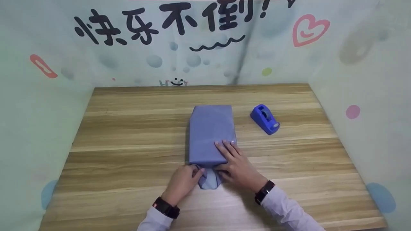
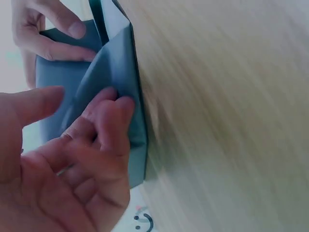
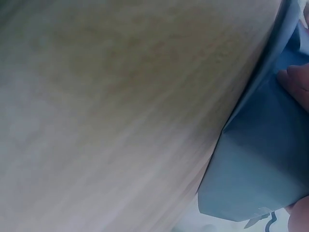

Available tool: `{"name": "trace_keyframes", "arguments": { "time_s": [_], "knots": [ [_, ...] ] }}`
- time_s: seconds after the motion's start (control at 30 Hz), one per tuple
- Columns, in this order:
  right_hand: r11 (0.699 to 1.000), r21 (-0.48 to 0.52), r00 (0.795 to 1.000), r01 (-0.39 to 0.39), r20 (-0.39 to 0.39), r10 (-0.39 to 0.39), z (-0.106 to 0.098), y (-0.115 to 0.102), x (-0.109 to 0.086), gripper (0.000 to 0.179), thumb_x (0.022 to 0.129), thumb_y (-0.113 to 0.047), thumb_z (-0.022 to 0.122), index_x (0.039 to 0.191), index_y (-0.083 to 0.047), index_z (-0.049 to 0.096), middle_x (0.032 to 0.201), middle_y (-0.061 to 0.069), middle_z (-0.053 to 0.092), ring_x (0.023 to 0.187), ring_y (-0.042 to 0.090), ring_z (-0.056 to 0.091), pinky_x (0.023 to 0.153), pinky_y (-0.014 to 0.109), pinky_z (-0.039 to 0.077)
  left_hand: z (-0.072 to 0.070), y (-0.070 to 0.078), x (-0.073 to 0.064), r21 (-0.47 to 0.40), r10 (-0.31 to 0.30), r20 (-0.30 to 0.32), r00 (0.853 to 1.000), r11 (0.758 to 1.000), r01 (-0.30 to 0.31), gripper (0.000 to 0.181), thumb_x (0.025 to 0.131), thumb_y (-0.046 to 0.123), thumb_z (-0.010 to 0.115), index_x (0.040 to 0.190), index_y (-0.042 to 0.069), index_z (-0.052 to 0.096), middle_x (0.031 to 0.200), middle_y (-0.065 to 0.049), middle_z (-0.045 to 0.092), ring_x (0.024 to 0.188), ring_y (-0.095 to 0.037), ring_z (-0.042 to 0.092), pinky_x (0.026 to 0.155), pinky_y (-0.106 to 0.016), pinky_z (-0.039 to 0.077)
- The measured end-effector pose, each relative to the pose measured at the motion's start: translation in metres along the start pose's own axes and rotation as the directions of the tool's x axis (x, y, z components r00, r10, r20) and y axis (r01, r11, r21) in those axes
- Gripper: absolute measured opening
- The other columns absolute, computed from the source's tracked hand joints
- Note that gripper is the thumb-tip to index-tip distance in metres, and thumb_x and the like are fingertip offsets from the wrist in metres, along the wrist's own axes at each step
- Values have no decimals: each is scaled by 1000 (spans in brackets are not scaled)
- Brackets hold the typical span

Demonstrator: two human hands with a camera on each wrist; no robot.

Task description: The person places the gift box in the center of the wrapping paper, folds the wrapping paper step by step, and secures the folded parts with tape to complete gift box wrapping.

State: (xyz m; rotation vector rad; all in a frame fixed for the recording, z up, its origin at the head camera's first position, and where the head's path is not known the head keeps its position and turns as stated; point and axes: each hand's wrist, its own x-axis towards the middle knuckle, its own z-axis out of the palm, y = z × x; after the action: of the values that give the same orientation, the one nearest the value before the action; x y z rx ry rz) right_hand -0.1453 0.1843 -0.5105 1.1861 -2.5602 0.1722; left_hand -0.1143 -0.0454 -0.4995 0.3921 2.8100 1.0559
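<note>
A box-shaped package wrapped in plain blue-purple paper (image 1: 212, 131) lies lengthwise on the wooden table. From its near end a folded paper flap (image 1: 210, 180) sticks out toward me, its sides slanting inward. My left hand (image 1: 184, 179) is at the left corner of that end; its bent fingertips press into the paper fold (image 2: 108, 63), while the thumb stands apart from the paper in the left wrist view. The right hand (image 1: 240, 166) rests with spread fingers on the package's top right edge, its thumb at the near end by the flap.
A blue tape dispenser (image 1: 265, 119) stands on the table (image 1: 128, 134) to the right of the package's far half. Printed cloth walls (image 1: 128, 64) border the table at the back and both sides. Dark bands (image 1: 166, 207) circle both wrists.
</note>
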Motion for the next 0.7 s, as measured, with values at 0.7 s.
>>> {"name": "trace_keyframes", "arguments": {
  "time_s": [0.7],
  "knots": [
    [991, -118, 992, -57, -122, 42, 0, -14, 11, 18, 74, -34, 73, 66, -18, 73, 137, 22, 46, 125, 46, 41, 103, 58, 33, 22, 3, 1, 91, 358, 176, 917, 922, -377, 18, 83, -7, 48, 92, 7, 55, 94, -3, 54, 90, -16, 54, 80, -28, 48]
  ]
}}
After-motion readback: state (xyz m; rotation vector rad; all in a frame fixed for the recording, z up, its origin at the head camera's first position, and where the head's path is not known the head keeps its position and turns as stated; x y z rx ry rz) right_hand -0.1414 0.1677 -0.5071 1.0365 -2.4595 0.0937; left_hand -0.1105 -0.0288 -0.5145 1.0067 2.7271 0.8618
